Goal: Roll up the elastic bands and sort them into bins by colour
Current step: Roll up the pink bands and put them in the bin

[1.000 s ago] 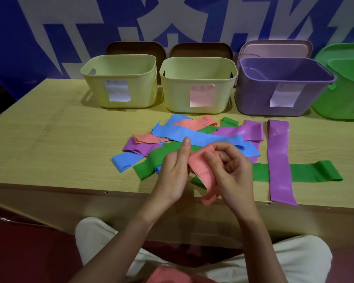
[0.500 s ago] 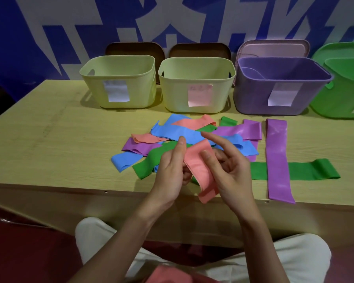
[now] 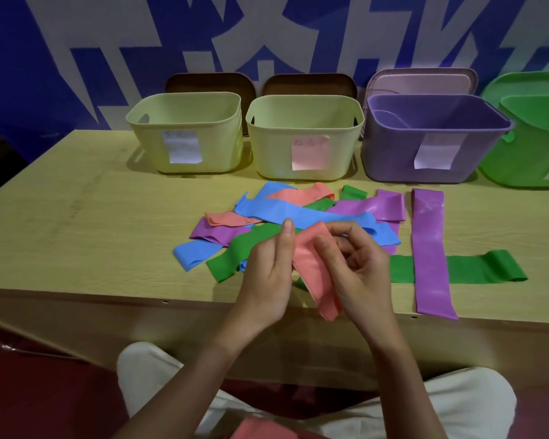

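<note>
Pale wood-grain table (image 3: 76, 223): we pinch a flat, rubbery salmon band (image 3: 313, 264), left hand (image 3: 267, 274) and right hand (image 3: 355, 270) both gripping it.

Blue wall (image 3: 29, 74) with large white shapes, pale wooden table (image 3: 76, 217), dark red floor (image 3: 45, 391), dim light
</note>
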A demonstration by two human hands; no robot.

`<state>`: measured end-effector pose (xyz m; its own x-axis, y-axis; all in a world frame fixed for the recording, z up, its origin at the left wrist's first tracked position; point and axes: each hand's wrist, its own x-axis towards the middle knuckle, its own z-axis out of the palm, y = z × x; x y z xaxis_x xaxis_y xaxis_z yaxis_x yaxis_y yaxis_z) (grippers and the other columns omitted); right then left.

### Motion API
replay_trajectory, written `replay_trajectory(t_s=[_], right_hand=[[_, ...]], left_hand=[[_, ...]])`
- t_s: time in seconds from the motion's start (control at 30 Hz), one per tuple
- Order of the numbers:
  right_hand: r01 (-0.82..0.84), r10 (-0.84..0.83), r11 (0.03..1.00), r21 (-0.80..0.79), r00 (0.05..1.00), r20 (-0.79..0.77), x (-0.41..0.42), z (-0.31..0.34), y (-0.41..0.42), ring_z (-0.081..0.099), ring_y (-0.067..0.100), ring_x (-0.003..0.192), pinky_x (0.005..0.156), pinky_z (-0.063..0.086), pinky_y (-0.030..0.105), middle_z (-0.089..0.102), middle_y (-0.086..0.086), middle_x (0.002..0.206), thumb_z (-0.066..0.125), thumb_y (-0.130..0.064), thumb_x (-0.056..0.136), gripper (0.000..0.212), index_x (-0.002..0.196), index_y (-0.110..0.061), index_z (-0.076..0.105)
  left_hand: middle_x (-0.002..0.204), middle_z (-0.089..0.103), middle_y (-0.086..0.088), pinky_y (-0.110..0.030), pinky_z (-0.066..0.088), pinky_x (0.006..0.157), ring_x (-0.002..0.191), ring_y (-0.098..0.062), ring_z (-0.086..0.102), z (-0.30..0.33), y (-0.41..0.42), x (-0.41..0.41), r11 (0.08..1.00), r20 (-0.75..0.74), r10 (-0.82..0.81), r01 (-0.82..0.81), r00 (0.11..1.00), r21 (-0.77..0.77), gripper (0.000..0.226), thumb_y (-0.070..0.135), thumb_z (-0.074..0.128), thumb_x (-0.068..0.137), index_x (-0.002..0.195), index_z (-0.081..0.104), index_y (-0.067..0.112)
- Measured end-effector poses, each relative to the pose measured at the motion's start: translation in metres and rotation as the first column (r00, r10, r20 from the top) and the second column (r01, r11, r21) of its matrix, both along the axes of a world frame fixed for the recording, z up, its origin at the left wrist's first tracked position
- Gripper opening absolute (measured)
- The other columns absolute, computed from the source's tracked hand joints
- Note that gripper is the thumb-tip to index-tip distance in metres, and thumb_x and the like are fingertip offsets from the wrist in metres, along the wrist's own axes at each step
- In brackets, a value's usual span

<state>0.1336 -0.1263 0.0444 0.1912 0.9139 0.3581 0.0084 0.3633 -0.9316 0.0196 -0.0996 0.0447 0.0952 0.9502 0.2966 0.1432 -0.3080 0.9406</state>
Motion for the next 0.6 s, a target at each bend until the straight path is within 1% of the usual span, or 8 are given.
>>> replay_trajectory(t_s=[0.07, 0.13, 0.23, 0.33, 0.37, 0.47, 0.57, 0.6], right_hand=[[-0.016, 0.016, 1.000, -0.008, 1.000, -0.015, 0.0002, 0.0003, -0.0003, 0.049, 0.011, 0.061, 0.054, 0.037, 0.014, 0.057, 0.020, 0.069, 0.061, -0.027, 0.088, 0.014, 0.097, -0.017, 0.064], [-0.021, 0.021, 1.000, -0.011, 1.000, -0.009, 0.0012, -0.0004, 0.0009, 0.043, 0.016, 0.059, 0.052, 0.035, 0.018, 0.049, 0.026, 0.067, 0.063, -0.024, 0.090, 0.014, 0.103, -0.022, 0.065], [-0.023, 0.023, 1.000, 0.009, 0.998, 0.061, 0.0037, -0.0012, 0.0023, 0.036, 0.017, 0.056, 0.052, 0.032, 0.019, 0.041, 0.022, 0.061, 0.063, -0.021, 0.090, 0.026, 0.115, -0.022, 0.064], [-0.043, 0.042, 0.999, 0.016, 0.997, 0.071, 0.0038, -0.0021, 0.0022, 0.044, 0.031, 0.058, 0.053, 0.037, 0.025, 0.052, 0.024, 0.066, 0.064, -0.020, 0.090, 0.019, 0.108, -0.025, 0.066], [-0.042, 0.041, 0.999, 0.016, 0.997, 0.070, 0.0038, -0.0027, 0.0020, 0.045, 0.030, 0.057, 0.053, 0.037, 0.025, 0.053, 0.024, 0.067, 0.064, -0.019, 0.088, 0.015, 0.103, -0.023, 0.066], [-0.025, 0.023, 0.999, 0.026, 0.996, 0.086, 0.0036, -0.0029, 0.0004, 0.046, 0.013, 0.057, 0.052, 0.037, 0.020, 0.051, 0.016, 0.062, 0.065, -0.018, 0.088, 0.007, 0.095, -0.017, 0.064], [-0.012, 0.010, 1.000, 0.021, 0.998, 0.067, 0.0033, -0.0018, -0.0017, 0.052, 0.009, 0.060, 0.054, 0.042, 0.018, 0.056, 0.011, 0.064, 0.064, -0.022, 0.085, 0.010, 0.092, -0.016, 0.062], [-0.010, 0.009, 1.000, 0.019, 0.998, 0.067, 0.0030, -0.0014, -0.0020, 0.053, 0.007, 0.060, 0.054, 0.042, 0.018, 0.057, 0.009, 0.064, 0.063, -0.022, 0.084, 0.010, 0.092, -0.015, 0.062]], left_hand=[[0.046, 0.031, 0.011, -0.021, 0.028, 0.048, 0.047, -0.003, 0.030, 0.0035, -0.0004, 0.0015, 0.998, 0.045, 0.039, -0.037, 0.998, -0.049, 0.047, 0.027, 0.034, 0.103, 0.057, 0.031, 0.019], [0.047, 0.030, 0.009, -0.019, 0.028, 0.046, 0.046, -0.005, 0.029, 0.0058, -0.0007, 0.0018, 0.991, 0.098, 0.061, -0.049, 0.993, -0.122, 0.045, 0.025, 0.034, 0.103, 0.059, 0.032, 0.017], [0.045, 0.031, 0.002, -0.019, 0.024, 0.039, 0.039, -0.009, 0.028, 0.0101, -0.0021, 0.0023, 0.958, 0.183, 0.078, -0.022, 0.980, -0.287, 0.043, 0.029, 0.036, 0.102, 0.061, 0.037, 0.014], [0.042, 0.029, 0.004, -0.015, 0.018, 0.038, 0.035, -0.007, 0.025, 0.0122, -0.0043, 0.0028, 0.932, 0.246, 0.077, 0.018, 0.966, -0.363, 0.043, 0.025, 0.036, 0.102, 0.060, 0.035, 0.015], [0.042, 0.029, 0.004, -0.014, 0.019, 0.038, 0.034, -0.007, 0.025, 0.0115, -0.0040, 0.0025, 0.927, 0.244, 0.073, 0.024, 0.967, -0.375, 0.042, 0.025, 0.037, 0.102, 0.060, 0.035, 0.015], [0.045, 0.030, 0.004, -0.015, 0.023, 0.037, 0.037, -0.007, 0.028, 0.0071, -0.0021, 0.0001, 0.919, 0.176, 0.063, 0.012, 0.982, -0.394, 0.042, 0.032, 0.039, 0.100, 0.062, 0.035, 0.014], [0.049, 0.030, 0.006, -0.014, 0.027, 0.042, 0.044, -0.007, 0.030, 0.0060, -0.0044, -0.0010, 0.957, 0.091, -0.001, 0.028, 0.996, -0.287, 0.062, 0.053, 0.036, 0.089, 0.066, 0.042, -0.004], [0.050, 0.030, 0.006, -0.014, 0.028, 0.044, 0.046, -0.007, 0.030, 0.0053, -0.0052, -0.0013, 0.970, 0.077, -0.015, 0.033, 0.997, -0.241, 0.067, 0.057, 0.034, 0.086, 0.069, 0.044, -0.008]])
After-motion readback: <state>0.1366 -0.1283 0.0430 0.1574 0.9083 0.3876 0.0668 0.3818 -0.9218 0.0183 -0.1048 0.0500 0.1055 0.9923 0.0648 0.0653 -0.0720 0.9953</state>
